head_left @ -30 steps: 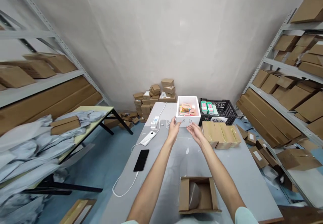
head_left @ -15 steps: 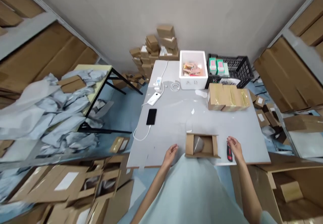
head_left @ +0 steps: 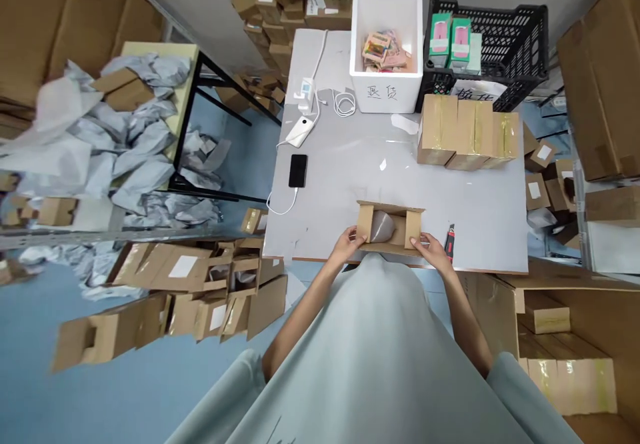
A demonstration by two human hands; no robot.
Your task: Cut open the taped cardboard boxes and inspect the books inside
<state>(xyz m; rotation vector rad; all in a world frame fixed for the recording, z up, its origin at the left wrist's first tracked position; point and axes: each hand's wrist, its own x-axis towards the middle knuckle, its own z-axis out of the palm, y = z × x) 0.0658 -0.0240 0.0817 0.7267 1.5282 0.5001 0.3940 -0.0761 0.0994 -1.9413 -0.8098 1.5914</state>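
An open cardboard box (head_left: 399, 231) sits at the front edge of the table, its top flaps raised. Inside on the left lies a greyish rounded item (head_left: 383, 227), whose kind I cannot make out. My left hand (head_left: 346, 245) grips the left end flap between thumb and fingers. At the opposite end, my right hand (head_left: 432, 252) pinches the right flap. Just right of that hand lies a red and black utility knife (head_left: 450, 244), not touched.
Taped cardboard boxes (head_left: 439, 131) stand in a row at the back right. Behind them are a white foam bin (head_left: 385, 91) and a black crate (head_left: 510, 57). A phone (head_left: 298, 171) with its cable lies on the left. A large open carton (head_left: 500, 311) flanks the table's right.
Both hands have moved inward onto the box's ends and taken hold of its flaps. My right hand has left the utility knife's side. The view has tilted downward.
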